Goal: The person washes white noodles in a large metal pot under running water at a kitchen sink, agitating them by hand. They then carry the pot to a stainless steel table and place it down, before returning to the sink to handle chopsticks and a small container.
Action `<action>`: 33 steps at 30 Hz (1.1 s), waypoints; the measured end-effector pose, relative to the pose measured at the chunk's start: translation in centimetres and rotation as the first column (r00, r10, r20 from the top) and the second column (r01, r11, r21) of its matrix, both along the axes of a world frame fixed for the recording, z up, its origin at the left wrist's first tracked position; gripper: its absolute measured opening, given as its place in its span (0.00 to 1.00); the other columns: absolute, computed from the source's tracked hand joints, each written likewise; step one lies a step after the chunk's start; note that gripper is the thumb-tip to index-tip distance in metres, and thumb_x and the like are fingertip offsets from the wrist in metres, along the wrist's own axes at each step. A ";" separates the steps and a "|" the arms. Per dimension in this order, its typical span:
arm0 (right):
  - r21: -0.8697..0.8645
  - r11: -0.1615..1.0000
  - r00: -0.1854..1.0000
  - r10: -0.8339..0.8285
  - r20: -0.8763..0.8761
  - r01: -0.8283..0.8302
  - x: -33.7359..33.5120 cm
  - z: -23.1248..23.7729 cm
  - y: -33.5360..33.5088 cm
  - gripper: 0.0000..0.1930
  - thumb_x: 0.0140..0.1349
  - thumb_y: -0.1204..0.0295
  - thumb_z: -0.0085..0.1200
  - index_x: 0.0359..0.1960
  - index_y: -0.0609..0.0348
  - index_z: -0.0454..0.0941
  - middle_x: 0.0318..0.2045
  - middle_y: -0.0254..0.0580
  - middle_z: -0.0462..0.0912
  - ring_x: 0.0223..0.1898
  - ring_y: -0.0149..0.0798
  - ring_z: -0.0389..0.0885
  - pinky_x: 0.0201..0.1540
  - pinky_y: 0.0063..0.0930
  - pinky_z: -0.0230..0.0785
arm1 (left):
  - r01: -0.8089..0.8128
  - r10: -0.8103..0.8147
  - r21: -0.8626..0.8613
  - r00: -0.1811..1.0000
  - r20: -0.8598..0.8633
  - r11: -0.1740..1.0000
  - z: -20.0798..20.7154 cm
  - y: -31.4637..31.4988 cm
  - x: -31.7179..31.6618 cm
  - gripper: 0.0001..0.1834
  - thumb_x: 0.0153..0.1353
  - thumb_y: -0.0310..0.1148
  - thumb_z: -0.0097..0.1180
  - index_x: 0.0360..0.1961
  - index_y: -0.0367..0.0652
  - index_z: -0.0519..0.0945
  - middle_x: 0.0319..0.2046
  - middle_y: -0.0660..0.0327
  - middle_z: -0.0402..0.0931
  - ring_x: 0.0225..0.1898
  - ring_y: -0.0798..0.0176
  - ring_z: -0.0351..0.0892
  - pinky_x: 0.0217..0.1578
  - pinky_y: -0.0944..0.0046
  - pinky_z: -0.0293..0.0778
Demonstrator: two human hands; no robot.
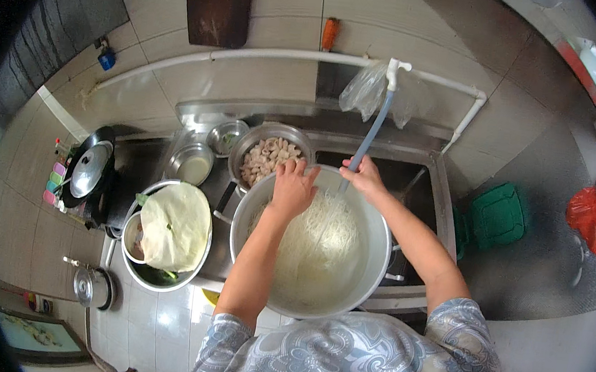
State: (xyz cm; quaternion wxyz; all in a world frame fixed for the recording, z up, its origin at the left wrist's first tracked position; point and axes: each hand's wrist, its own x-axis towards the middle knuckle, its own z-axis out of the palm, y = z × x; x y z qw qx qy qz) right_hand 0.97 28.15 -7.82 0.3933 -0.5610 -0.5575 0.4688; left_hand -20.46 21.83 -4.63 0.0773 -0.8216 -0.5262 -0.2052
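A large metal pot (376, 265) stands in front of me with pale, thin noodle-like strands (323, 224) in cloudy liquid. My left hand (293, 189) lies across its far left rim, fingers stretched out and apart. Wrapped round a grey-blue hose (377, 125), my right hand (363, 176) is closed at the far rim. The hose runs down from a white tap (393, 72) on the wall pipe, and its lower end points into the pot. Just beyond my left fingers sits a metal pan (302, 138) of pale chopped pieces (266, 158).
Two small metal bowls (191, 164) stand left of the pan. Nearer, a large basin (204, 249) carries a pale cloth-like sheet (174, 224). A wok with a lid (90, 169) is farther left. On the right are a green bin (497, 216) and red plastic bags (587, 221).
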 end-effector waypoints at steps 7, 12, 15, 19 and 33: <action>-0.003 0.996 0.972 0.081 -0.221 -0.084 0.3 -0.8 -0.1 0.35 0.57 0.75 0.63 0.62 0.66 0.56 0.57 0.50 0.73 0.60 0.44 0.71 0.56 0.37 0.69 | -0.026 0.026 -0.071 1.000 0.001 0.997 -2.7 1.2 -0.1 0.24 0.53 0.45 0.60 0.52 0.55 0.80 0.50 0.54 0.75 0.57 0.49 0.68 0.60 0.37 0.56; -0.020 0.997 0.976 0.075 -0.206 -0.081 1.1 -2.0 1.6 0.31 0.61 0.75 0.57 0.63 0.66 0.58 0.60 0.51 0.69 0.61 0.42 0.68 0.64 0.36 0.58 | -0.104 0.103 0.012 0.993 0.054 0.995 -3.4 1.6 0.7 0.13 0.49 0.41 0.58 0.36 0.52 0.83 0.40 0.59 0.74 0.50 0.54 0.69 0.51 0.49 0.62; -0.040 0.998 0.992 0.049 -0.113 -0.054 2.5 -3.2 3.2 0.32 0.62 0.73 0.60 0.63 0.67 0.56 0.59 0.51 0.70 0.60 0.40 0.69 0.65 0.34 0.56 | -0.064 0.051 0.089 0.990 0.133 0.994 -3.5 1.6 0.8 0.14 0.48 0.42 0.59 0.37 0.54 0.84 0.43 0.63 0.73 0.52 0.55 0.65 0.51 0.51 0.59; -0.022 0.997 0.997 0.072 -0.040 -0.073 3.5 -4.3 4.5 0.33 0.61 0.72 0.61 0.63 0.69 0.56 0.58 0.52 0.72 0.59 0.40 0.70 0.64 0.33 0.57 | -0.070 0.066 0.054 0.995 0.075 0.996 -3.6 1.7 1.0 0.13 0.48 0.40 0.59 0.36 0.53 0.84 0.44 0.63 0.73 0.53 0.55 0.64 0.51 0.51 0.59; -0.025 0.991 0.982 0.123 -0.141 -0.128 1.0 -0.3 0.5 0.28 0.60 0.72 0.61 0.59 0.66 0.63 0.58 0.50 0.73 0.59 0.41 0.71 0.62 0.35 0.61 | 0.093 -0.287 -0.722 0.946 -0.151 0.685 -12.0 1.0 2.6 0.19 0.38 0.35 0.69 0.36 0.47 0.84 0.36 0.57 0.83 0.41 0.50 0.81 0.42 0.51 0.77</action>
